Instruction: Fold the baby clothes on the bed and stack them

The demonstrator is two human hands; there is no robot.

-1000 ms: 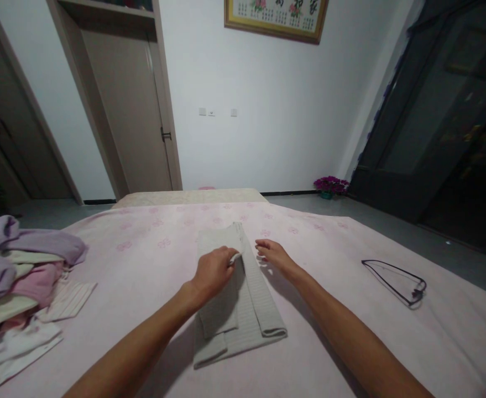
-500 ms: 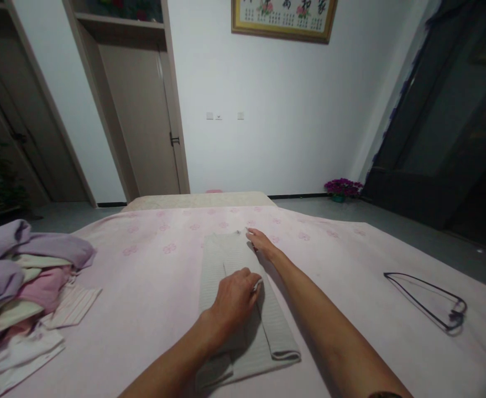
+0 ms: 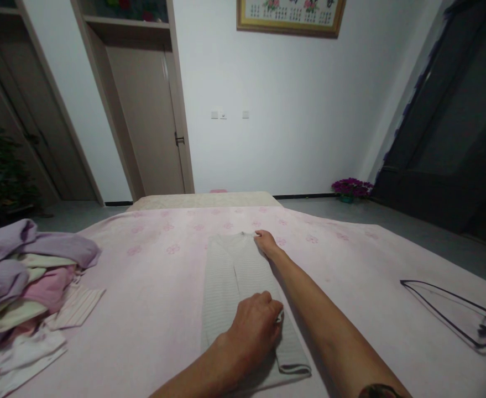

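A pale grey ribbed top point(image 3: 221, 276) lies folded into a long strip on the bedspread, its neck end away from me. My left hand point(image 3: 259, 323) is closed over the near half of it, with a fold of the fabric pinched between thumb and fingers. At the far right corner, my right hand point(image 3: 266, 243) has its fingers closed on the edge of the top; the fingertips are partly hidden. A folded layer shows at the near right corner, and my left forearm covers the near left part.
The pink flowered bedspread point(image 3: 151, 287) spreads under everything. A heap of clothes point(image 3: 52, 287) in purple, pink and cream sits at the left. To the right lies a black wire hanger point(image 3: 445, 315). Beyond are a door point(image 3: 147, 110) and purple flowers point(image 3: 353, 188).
My left hand has moved right and nearer to me over the top, still gripping fabric. The right hand stays at the far corner. The whole view has shifted slightly.
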